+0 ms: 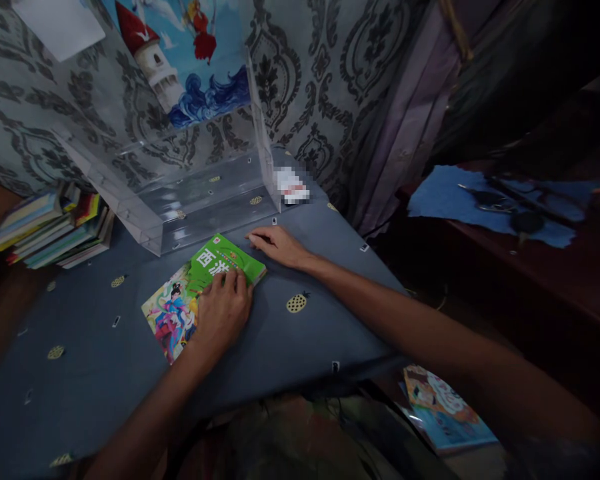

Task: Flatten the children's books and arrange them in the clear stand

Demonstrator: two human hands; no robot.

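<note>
A children's picture book point(193, 277) with a green and colourful illustrated cover lies closed and slanted on the dark grey-blue tablecloth. My left hand point(225, 303) rests on its front, fingers stretched over the cover and hiding part of the title. Just past the book's upper right corner, my right hand point(279, 245) lies on the cloth, fingers loosely bent, with a small gap between thumb and forefinger. Nothing shows in it. Behind the book stands a clear acrylic rack point(153, 230) with transparent side panels.
Stacked books point(63, 227) sit left of the rack. A blurred-out white item point(293, 185) lies at its right. To the right, a dark red surface point(540, 280) holds a blue cloth point(440, 193) and scissors. Below the table edge is another picture book point(445, 407).
</note>
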